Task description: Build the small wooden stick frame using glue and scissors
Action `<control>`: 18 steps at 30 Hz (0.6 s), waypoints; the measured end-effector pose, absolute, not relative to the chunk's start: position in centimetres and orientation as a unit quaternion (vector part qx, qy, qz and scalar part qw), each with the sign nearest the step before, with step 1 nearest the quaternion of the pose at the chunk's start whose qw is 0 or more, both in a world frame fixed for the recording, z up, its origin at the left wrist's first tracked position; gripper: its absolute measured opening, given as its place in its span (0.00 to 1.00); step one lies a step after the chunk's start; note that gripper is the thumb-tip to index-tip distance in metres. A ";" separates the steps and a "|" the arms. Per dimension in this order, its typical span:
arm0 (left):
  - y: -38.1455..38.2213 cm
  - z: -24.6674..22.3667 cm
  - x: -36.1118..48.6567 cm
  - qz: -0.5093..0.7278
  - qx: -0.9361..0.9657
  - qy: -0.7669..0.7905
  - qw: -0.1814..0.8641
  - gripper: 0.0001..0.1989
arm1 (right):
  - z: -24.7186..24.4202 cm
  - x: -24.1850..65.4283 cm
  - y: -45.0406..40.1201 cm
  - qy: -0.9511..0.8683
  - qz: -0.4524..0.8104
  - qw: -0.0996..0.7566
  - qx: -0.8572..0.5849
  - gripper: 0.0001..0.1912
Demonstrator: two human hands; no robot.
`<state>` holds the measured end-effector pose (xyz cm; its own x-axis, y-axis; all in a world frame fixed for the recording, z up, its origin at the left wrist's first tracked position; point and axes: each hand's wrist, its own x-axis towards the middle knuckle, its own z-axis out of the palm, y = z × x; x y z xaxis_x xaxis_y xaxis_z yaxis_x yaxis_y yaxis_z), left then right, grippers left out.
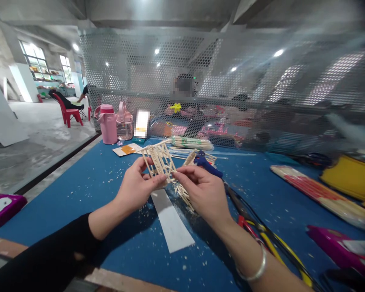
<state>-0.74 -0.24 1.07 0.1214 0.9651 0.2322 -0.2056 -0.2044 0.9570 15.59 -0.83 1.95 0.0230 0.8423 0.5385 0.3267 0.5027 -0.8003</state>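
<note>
Both hands hold a pale lattice frame built of thin wooden sticks (158, 160) above the blue tabletop (79, 190). The left hand (136, 186), on a black-sleeved arm, grips the frame's lower left edge, fingers curled behind it and thumb pressed to the front. The right hand (205, 192), on an arm with a silver bangle (257, 269) at the wrist, pinches the frame's lower right corner between thumb and forefinger; loose stick ends hang below that pinch. Directly beneath the frame lies a white paper strip (172, 223), with small wood chips scattered about it. Just behind the frame rests a bundle of bamboo skewers (191, 142), and to the frame's right a blue-handled tool (207, 164) shows past the right hand. Farther left of the frame stand a pink insulated jug (107, 123) and a clear bottle with a pink lid (124, 121). Well to the right of the frame lie a long packet of skewers (319, 194) and a yellow box (351, 176). A perforated metal screen (231, 81) rises behind the frame at the tabletop's far edge.
</note>
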 end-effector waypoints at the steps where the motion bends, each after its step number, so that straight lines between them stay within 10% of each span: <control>1: -0.3 1.1 -0.7 0.564 0.530 0.351 0.527 0.18 | 1.9 15.5 -0.9 -0.671 0.196 0.561 -0.443 0.06; 10: -0.3 0.9 -0.6 0.564 0.530 0.353 0.526 0.18 | 1.9 15.5 -1.2 -0.734 -0.004 0.552 -0.395 0.05; 18: -0.3 0.9 -0.7 0.560 0.531 0.354 0.527 0.18 | 1.2 15.9 -1.1 -0.651 0.077 0.623 -0.427 0.04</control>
<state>-0.72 -0.31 0.91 0.1206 0.9677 0.2214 -0.2148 -0.1923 0.9575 15.88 -1.10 1.18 0.1400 0.6526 0.7447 0.4598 0.6232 -0.6326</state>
